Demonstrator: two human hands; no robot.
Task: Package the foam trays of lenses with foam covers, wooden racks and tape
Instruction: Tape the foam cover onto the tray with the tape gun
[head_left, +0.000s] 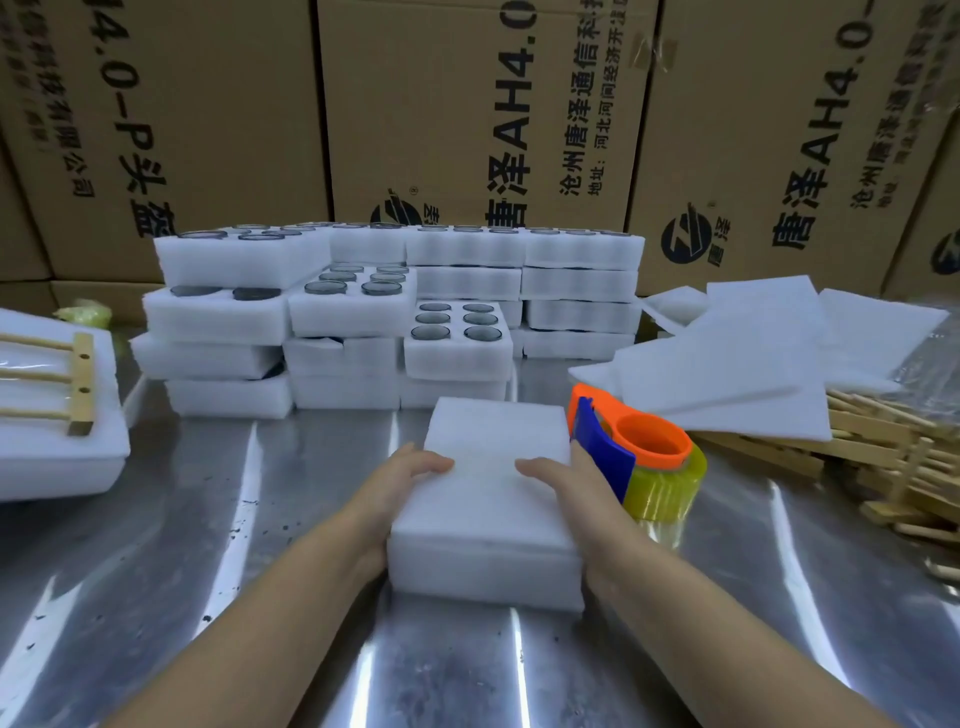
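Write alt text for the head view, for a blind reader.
The left hand and right hand hold a white foam block on a metal table. A tape dispenser lies right of it; stacked lens trays stand behind.

Covered white foam block (488, 499) lay on a shiny steel table (260, 519), left hand (410, 473) and right hand (561, 483) held its sides, fingers bent over the top, orange-and-blue tape dispenser (639, 452) sat just beside the right hand, stacked white foam trays of dark round lenses (343, 312) stood beyond both hands.
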